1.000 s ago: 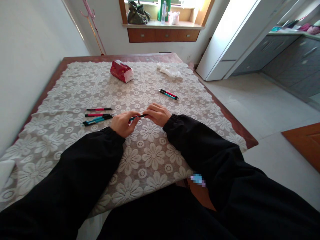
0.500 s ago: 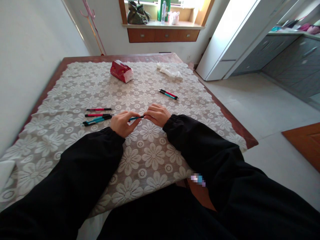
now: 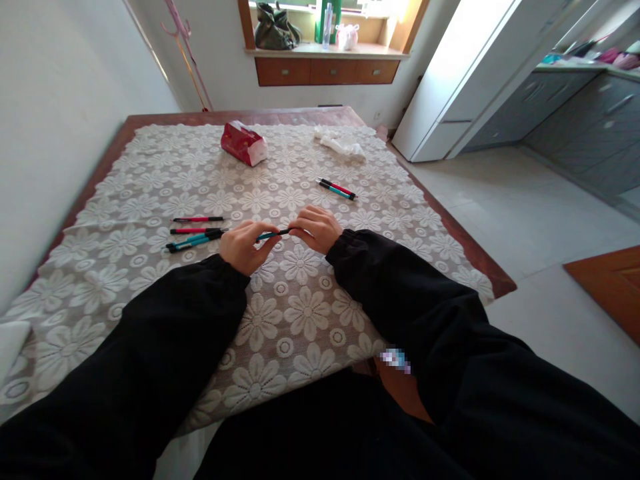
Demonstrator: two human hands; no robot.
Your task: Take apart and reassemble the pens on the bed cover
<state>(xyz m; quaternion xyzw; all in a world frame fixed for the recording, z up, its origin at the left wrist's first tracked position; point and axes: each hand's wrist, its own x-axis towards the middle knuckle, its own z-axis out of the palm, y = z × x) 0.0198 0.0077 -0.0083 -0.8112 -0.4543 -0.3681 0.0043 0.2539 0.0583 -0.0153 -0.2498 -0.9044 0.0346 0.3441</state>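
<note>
Both my hands hold one teal and black pen (image 3: 273, 235) just above the lace tablecloth (image 3: 300, 313). My left hand (image 3: 243, 245) grips its teal end. My right hand (image 3: 317, 229) pinches its black end. To the left of my left hand lie several pens: a red one (image 3: 197, 219), another red one (image 3: 193, 230) and teal ones (image 3: 193, 240). Two more pens (image 3: 337, 189), one red and one teal, lie side by side beyond my right hand.
A red tissue pack (image 3: 243, 143) and a crumpled white cloth (image 3: 339, 141) lie at the table's far end. A white wall (image 3: 60, 113) runs along the left. The table's right edge (image 3: 465, 247) drops to a tiled floor. A windowsill holds a bag (image 3: 276, 28).
My right hand has shifted slightly left along the pen; the pen stays held between both hands. Nothing else moved.
</note>
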